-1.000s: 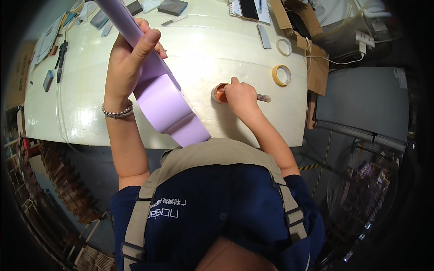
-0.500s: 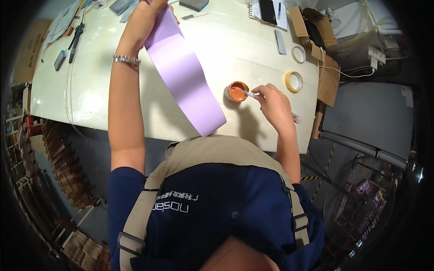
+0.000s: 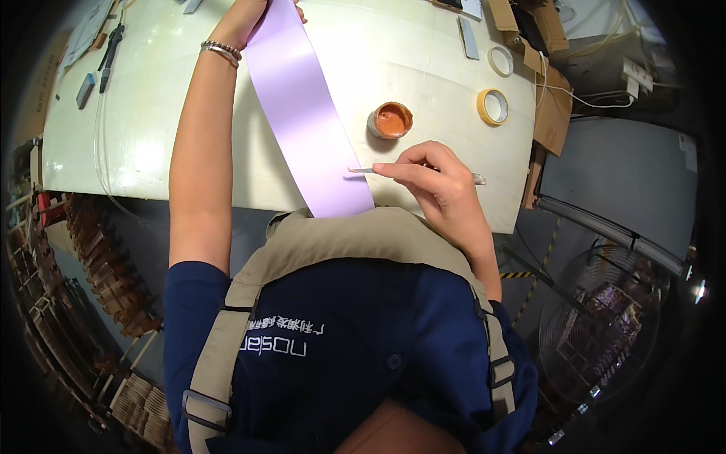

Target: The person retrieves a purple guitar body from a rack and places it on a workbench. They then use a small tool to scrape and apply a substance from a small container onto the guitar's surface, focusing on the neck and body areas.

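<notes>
A long, smooth lavender piece [image 3: 306, 106] with a gently curved surface slants from the top edge down to my apron. My left hand [image 3: 246, 17], partly cut off by the picture's top edge, grips its far end. In my right hand [image 3: 439, 178] a slim metal tool [image 3: 361, 170], like a small spatula or knife, is pinched between thumb and fingers. Its thin tip lies over the lower part of the lavender piece; whether they touch I cannot tell. Beyond my right hand stands a small open jar [image 3: 393, 121] of orange-brown paste, its rim smeared.
Two tape rolls, one yellow [image 3: 492, 107] and one pale [image 3: 500, 61], lie on the right of the whitish table [image 3: 174, 144]. Behind them are a grey flat bar [image 3: 468, 38] and a cardboard box [image 3: 548, 23]. A black pen-shaped tool [image 3: 112, 60] with a cord lies at left.
My right hand has drawn the metal tool out of the jar and moved it left and nearer, over the lavender piece. The lavender piece has shifted slightly in my left hand.
</notes>
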`<action>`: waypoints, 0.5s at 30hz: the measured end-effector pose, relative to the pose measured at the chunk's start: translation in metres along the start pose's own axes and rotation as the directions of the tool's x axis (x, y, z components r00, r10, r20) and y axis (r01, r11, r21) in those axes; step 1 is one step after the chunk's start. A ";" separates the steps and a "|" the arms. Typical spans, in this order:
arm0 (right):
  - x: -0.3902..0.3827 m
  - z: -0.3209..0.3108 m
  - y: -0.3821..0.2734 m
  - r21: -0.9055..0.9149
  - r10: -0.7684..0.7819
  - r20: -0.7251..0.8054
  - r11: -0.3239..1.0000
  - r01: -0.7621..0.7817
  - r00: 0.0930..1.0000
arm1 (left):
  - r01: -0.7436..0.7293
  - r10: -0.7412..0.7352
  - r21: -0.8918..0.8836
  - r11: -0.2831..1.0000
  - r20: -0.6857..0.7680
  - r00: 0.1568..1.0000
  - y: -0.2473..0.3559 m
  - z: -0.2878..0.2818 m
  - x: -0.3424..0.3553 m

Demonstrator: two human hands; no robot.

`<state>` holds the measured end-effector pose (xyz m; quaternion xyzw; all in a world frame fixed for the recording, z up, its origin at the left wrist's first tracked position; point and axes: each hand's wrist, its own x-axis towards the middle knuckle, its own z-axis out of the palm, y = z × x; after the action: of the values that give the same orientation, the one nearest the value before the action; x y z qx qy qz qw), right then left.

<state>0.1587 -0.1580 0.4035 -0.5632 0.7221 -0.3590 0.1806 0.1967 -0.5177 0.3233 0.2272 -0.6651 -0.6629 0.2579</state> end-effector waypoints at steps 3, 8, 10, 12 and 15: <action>0.004 0.007 0.003 -0.115 -0.096 -0.026 0.989 0.093 0.995 | 0.027 -0.027 0.004 1.000 -0.002 1.000 -0.008 -0.003 0.003; 0.009 0.012 0.007 -0.228 -0.164 -0.034 0.962 0.152 0.986 | -0.034 0.034 0.045 0.998 -0.001 0.999 0.000 0.008 -0.003; 0.011 0.013 0.008 -0.244 -0.187 -0.027 0.954 0.175 0.982 | -0.036 0.035 0.043 0.998 0.009 0.999 0.000 0.009 -0.003; 0.013 0.014 0.007 -0.263 -0.195 -0.021 0.947 0.183 0.981 | -0.068 0.067 0.063 0.996 0.013 0.998 0.000 0.010 -0.003; 0.015 0.014 0.003 -0.293 -0.203 -0.003 0.937 0.193 0.979 | -0.105 0.103 0.107 0.989 0.024 0.994 0.007 0.009 -0.006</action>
<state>0.1611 -0.1767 0.3936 -0.6473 0.7096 -0.2745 0.0467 0.1957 -0.5065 0.3301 0.2000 -0.7132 -0.6137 0.2734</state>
